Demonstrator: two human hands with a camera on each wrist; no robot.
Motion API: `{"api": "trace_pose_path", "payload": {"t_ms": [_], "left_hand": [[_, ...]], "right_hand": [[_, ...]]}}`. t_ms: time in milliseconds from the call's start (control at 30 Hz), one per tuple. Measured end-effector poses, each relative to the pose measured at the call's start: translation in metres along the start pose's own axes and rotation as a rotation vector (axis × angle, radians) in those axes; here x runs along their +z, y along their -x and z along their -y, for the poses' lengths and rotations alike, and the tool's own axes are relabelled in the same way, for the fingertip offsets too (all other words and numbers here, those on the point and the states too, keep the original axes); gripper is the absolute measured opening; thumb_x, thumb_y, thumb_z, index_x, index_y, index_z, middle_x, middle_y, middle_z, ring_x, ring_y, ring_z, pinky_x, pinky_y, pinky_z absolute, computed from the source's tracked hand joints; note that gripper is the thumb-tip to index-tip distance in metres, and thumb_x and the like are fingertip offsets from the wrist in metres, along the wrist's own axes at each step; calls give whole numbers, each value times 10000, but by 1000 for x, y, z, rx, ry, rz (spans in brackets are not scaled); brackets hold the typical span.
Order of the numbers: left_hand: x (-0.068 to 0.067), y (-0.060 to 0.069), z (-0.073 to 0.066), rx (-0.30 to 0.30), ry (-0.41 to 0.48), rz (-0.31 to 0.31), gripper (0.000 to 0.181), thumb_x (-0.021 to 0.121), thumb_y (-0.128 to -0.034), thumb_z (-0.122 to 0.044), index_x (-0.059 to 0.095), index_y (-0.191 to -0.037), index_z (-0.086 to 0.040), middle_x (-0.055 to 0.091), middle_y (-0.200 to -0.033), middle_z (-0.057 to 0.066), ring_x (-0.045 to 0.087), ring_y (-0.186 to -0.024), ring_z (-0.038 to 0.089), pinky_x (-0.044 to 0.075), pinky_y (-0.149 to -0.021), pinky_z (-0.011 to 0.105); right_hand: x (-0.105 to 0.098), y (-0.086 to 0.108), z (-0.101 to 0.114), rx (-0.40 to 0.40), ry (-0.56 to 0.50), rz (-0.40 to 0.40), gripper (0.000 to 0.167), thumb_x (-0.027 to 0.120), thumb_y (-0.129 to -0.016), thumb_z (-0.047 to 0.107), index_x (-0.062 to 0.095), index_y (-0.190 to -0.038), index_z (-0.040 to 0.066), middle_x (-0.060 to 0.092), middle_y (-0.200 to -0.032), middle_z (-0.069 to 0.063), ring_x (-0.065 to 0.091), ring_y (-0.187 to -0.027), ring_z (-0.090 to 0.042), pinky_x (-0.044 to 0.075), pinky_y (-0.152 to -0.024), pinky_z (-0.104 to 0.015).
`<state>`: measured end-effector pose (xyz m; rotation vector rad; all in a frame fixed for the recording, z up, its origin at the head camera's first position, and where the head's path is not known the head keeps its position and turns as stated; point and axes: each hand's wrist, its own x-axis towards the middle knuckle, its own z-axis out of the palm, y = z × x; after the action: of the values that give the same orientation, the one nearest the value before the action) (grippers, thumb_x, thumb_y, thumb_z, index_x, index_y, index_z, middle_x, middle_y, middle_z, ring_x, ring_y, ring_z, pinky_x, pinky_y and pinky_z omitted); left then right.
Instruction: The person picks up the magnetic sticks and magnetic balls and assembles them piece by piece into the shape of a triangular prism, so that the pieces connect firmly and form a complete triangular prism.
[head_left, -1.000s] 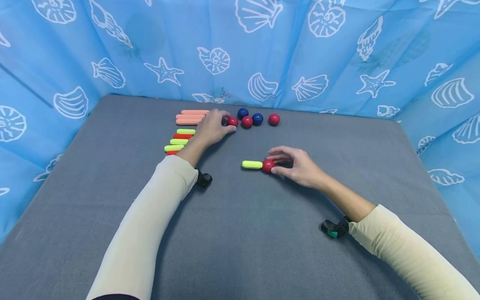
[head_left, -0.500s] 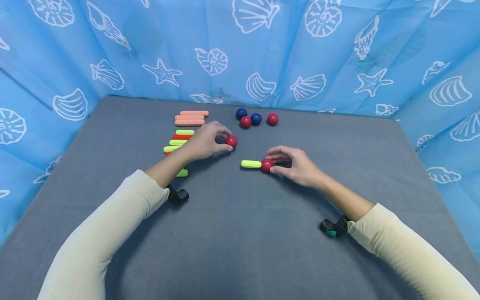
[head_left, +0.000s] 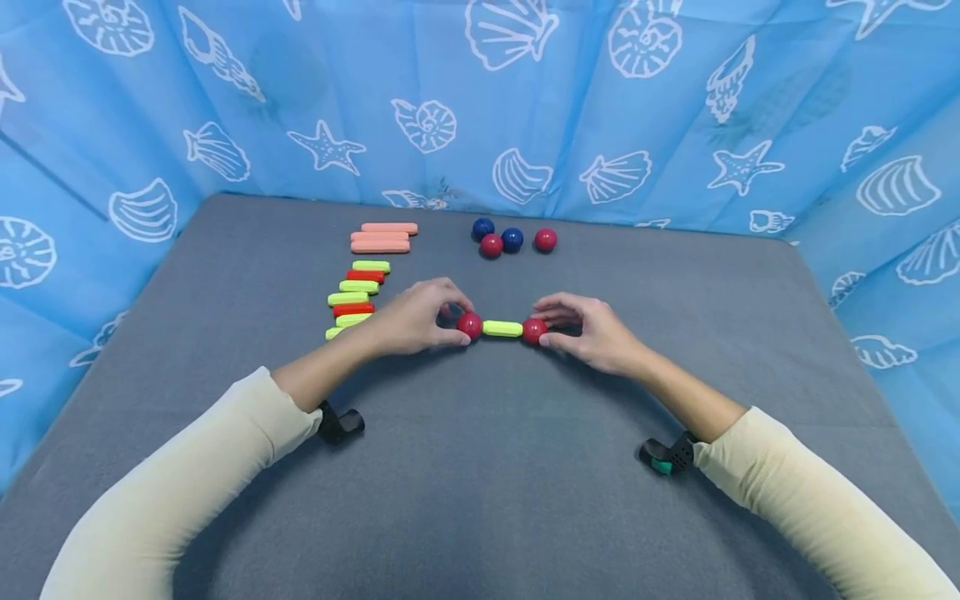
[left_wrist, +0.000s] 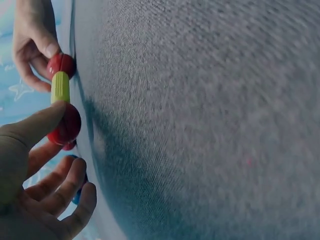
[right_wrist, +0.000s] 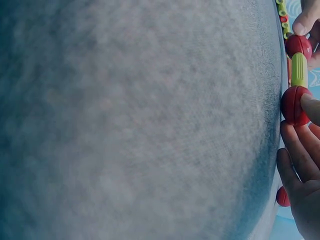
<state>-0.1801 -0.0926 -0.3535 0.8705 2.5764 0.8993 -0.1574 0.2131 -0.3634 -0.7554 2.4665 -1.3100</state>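
Between my two hands a short yellow-green rod (head_left: 502, 328) lies in line with a red ball at either end. My left hand (head_left: 420, 317) pinches the left red ball (head_left: 470, 325) between thumb and finger, and that ball meets the rod's left end. The right red ball (head_left: 535, 331), at the rod's other end, is held by thumb and fingers of my right hand (head_left: 592, 333). In the left wrist view the left ball (left_wrist: 67, 125) touches the rod (left_wrist: 60, 87). The right wrist view shows the right ball (right_wrist: 296, 105) under my thumb, its seam visible.
Several short yellow-green and red rods (head_left: 358, 286) lie in a column on the left, partly behind my left forearm. Salmon rods (head_left: 380, 247) lie beyond them. Blue balls (head_left: 513, 240) and red balls (head_left: 546, 240) sit near the back edge, before a blue shell-patterned curtain (head_left: 450, 100).
My left hand has taken a red ball from the back group and brought it toward me to the rod's left end. My right hand has stayed in place, holding its ball.
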Motion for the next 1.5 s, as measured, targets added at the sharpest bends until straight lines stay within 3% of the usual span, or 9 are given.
{"api": "trace_pose_path", "payload": {"t_ms": [667, 833, 967, 1100, 1300, 1500], "left_hand": [[-1, -19, 4, 6, -6, 18, 498, 743, -911, -208, 590, -1373, -105, 584, -1259, 91, 569, -1086, 222, 491, -940, 398], [-11, -15, 7, 5, -7, -25, 523, 741, -910, -222, 571, -1391, -108, 580, -1301, 95, 573, -1057, 223, 499, -897, 401], [-23, 1, 12, 2, 0, -90, 468, 744, -909, -210, 607, -1341, -93, 597, -1303, 95, 586, -1027, 222, 502, -884, 396], [-32, 26, 21, 34, -32, -121, 414, 764, -891, -179, 653, -1273, -65, 646, -1221, 97, 597, -942, 215, 495, -827, 397], [-42, 68, 41, 81, -127, -111, 344, 827, -818, -154, 728, -1137, -74, 693, -1038, 59, 614, -824, 178, 485, -722, 376], [-45, 99, 55, 68, -204, -84, 318, 879, -759, -178, 771, -1056, -152, 636, -1091, 43, 604, -895, 198, 501, -748, 399]], "right_hand": [[-3, -4, -4, -63, 58, 54, 533, 692, -889, -3, 505, -1387, -33, 630, -1310, -160, 593, -1206, -292, 461, -990, -497], [-3, -3, -4, -61, 69, 32, 508, 716, -890, 21, 530, -1361, -25, 650, -1271, -151, 616, -1170, -282, 479, -965, -493], [-2, -3, -3, -58, 92, 6, 497, 744, -882, 56, 555, -1337, -11, 670, -1237, -136, 640, -1126, -269, 492, -944, -489], [0, -1, -2, -59, 104, -17, 495, 770, -869, 79, 574, -1317, 0, 686, -1201, -123, 660, -1075, -250, 509, -913, -481], [1, 2, -1, -48, 122, -42, 504, 795, -851, 105, 588, -1302, 18, 702, -1133, -103, 668, -1001, -221, 527, -870, -460], [2, 2, 1, -29, 135, -51, 517, 807, -843, 127, 589, -1300, 22, 707, -1088, -90, 659, -963, -209, 525, -838, -451]]}}
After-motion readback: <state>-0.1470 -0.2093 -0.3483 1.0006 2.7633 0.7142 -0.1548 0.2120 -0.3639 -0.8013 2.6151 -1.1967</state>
